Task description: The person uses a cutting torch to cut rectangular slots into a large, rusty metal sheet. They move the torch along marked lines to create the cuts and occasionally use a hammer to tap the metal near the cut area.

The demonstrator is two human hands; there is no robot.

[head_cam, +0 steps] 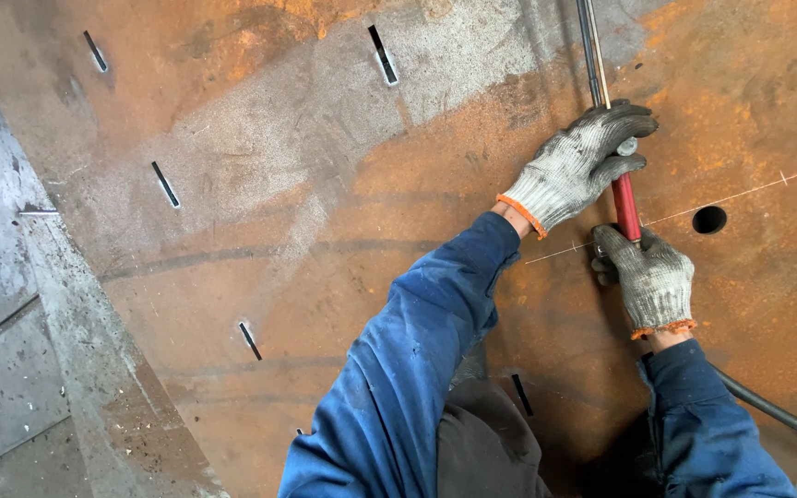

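Both my hands wear grey knit gloves with orange cuffs and grip one long tool. My left hand (576, 164) is closed around the upper end of its red handle (626, 207), where a thin dark metal rod (590, 46) runs up and out of view. My right hand (649, 277) holds the lower end of the handle, pressed against the rusty steel plate (325, 231). A faint white chalk line (740, 192) crosses the plate beside my hands.
A round hole (709, 219) lies in the plate right of the handle. Several narrow slots (383, 55) are cut across the plate. A dark hose (777, 413) trails off lower right. Grey steel surfaces (11, 369) border the plate on the left.
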